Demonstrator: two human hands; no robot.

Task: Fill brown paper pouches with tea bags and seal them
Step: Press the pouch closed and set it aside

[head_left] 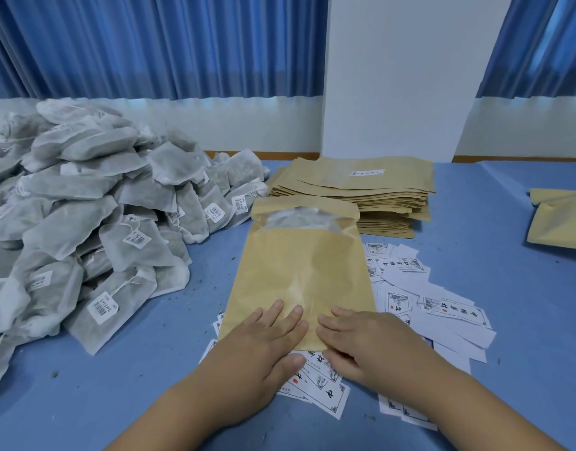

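Pressing flat with straight fingers and grasping nothing, the left hand (267, 340) and right hand (361, 340) bear down side by side on the near, closed end of the brown pouch (303, 265), probably to settle its contents before sealing. It lies lengthwise on the blue table (491, 255) over scattered printed labels (442, 307), its unsealed mouth (299, 219) pointing away. Beyond, the tea bag heap (85, 206) at left and the empty pouch stack (361, 187) seem kept within reach for refilling.
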